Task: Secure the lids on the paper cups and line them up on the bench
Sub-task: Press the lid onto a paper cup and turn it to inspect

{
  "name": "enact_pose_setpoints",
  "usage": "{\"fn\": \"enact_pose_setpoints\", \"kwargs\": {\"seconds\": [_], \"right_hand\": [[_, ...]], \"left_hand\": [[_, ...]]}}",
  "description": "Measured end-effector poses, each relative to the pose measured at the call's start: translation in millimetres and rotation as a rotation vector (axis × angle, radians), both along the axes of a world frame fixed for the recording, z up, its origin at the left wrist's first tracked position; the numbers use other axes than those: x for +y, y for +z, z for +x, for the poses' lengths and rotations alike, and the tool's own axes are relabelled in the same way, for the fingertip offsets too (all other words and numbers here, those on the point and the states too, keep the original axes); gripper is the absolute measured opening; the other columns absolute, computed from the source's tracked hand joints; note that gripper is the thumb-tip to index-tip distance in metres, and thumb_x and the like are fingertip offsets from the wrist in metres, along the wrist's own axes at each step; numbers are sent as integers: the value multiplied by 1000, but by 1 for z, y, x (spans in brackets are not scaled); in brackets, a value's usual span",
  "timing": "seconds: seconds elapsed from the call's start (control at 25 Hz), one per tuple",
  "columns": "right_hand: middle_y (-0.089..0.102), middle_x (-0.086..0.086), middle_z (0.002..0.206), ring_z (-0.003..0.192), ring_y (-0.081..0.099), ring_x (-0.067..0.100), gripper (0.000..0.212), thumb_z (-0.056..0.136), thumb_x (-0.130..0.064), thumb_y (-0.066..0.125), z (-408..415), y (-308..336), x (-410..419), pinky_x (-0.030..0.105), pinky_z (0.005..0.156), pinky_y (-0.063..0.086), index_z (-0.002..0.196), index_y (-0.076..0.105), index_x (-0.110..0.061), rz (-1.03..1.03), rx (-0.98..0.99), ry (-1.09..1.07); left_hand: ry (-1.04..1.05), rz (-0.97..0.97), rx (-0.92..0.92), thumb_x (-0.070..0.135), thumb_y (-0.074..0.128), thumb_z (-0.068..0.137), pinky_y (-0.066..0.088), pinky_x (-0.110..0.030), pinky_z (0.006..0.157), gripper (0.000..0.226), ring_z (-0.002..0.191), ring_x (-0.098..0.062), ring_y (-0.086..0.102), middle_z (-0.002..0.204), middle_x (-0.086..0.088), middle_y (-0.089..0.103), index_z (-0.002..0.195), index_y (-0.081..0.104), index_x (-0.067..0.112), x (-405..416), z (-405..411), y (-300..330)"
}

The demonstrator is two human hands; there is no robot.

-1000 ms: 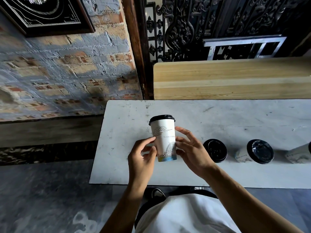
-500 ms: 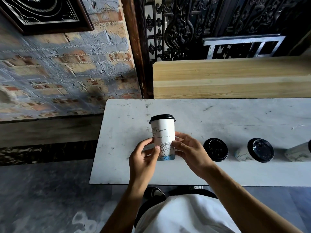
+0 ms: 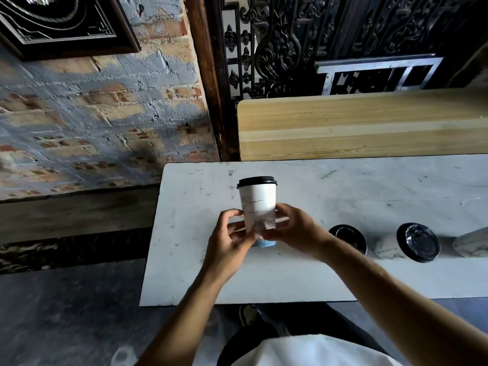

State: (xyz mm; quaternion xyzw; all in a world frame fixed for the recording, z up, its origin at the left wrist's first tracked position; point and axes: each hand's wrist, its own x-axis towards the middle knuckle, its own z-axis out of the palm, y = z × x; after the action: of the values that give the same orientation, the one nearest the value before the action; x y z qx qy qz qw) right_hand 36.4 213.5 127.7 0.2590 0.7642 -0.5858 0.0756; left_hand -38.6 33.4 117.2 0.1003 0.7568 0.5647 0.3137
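A white paper cup (image 3: 257, 204) with a black lid (image 3: 256, 181) stands upright near the left end of the white bench (image 3: 343, 191). My left hand (image 3: 227, 239) and my right hand (image 3: 293, 231) both wrap around its lower half, fingers covering the base. To the right, in a row, stand a second lidded cup (image 3: 348, 237), a third lidded cup (image 3: 406, 243) and part of a fourth cup (image 3: 472, 243) cut by the frame edge.
A wooden bench back (image 3: 364, 125) runs behind the white bench. A brick wall (image 3: 100, 122) and a low ledge (image 3: 74, 210) lie to the left, a dark ornate screen (image 3: 290, 43) behind. My shoe (image 3: 249, 315) shows below the bench's near edge.
The cup has come down a little toward the bench surface, and both hands have slid lower and closer around its base.
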Motion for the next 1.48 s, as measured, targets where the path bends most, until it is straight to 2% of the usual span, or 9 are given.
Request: {"fn": "enact_pose_setpoints", "kwargs": {"seconds": [0.12,0.24,0.48,0.64,0.8,0.92,1.16,1.36,1.48], "right_hand": [[71,-9,97,90,69,9,56,78,-12,84,-35,12,27,27,77,56,128,60,-19,48,-56,57],[72,-6,92,84,69,10,67,78,-9,84,-75,11,65,24,67,51,135,52,-25,2,-105,35],[75,8,113,107,70,26,48,73,-12,87,-173,-38,154,47,96,57,117,69,-10,146,-77,57],[71,2,116,93,75,21,66,71,-19,89,-253,-89,197,44,84,62,128,56,-12,325,79,91],[75,6,121,98,76,16,72,75,-23,87,-306,-138,221,37,81,64,134,49,-11,509,253,153],[75,3,120,98,75,13,67,76,-21,87,-327,-172,233,27,82,62,132,51,-9,533,286,171],[75,1,119,98,70,5,59,79,-21,85,-339,-198,235,-3,74,47,127,55,-7,547,265,188],[75,-5,116,103,71,4,52,78,-23,85,-338,-206,235,11,87,55,123,63,-12,511,250,110],[67,2,139,117,67,12,81,73,-28,83,-332,-200,231,34,98,57,144,48,-13,485,180,126]], "left_hand": [[-50,-56,-44,42,87,66,60,-51,95,70,97,-14,76,123,-1,69,124,50,33,26,-35,0],[-60,-75,-89,38,88,68,60,-53,96,87,96,-16,75,127,-1,66,142,43,24,68,-76,-1],[-107,-138,-18,32,83,60,60,-40,94,67,95,-12,74,128,-2,71,121,55,27,162,-174,-29],[-86,-110,115,21,87,73,56,-45,103,75,112,-16,68,126,4,66,135,45,24,209,-253,-93],[-31,-140,292,8,80,79,57,-41,103,64,117,-14,68,130,1,70,136,53,21,240,-303,-144],[-45,-170,439,17,78,76,60,-43,97,55,109,-17,72,121,0,74,127,59,19,249,-326,-171],[-97,-206,509,9,82,81,55,-36,103,59,119,-15,67,129,1,70,133,55,17,249,-339,-189],[-79,-167,458,5,78,84,56,-40,105,57,118,-15,68,124,5,69,133,52,19,250,-342,-203],[-79,-189,423,2,76,83,52,-35,107,66,120,-10,63,120,15,65,140,48,20,247,-335,-207]]}}
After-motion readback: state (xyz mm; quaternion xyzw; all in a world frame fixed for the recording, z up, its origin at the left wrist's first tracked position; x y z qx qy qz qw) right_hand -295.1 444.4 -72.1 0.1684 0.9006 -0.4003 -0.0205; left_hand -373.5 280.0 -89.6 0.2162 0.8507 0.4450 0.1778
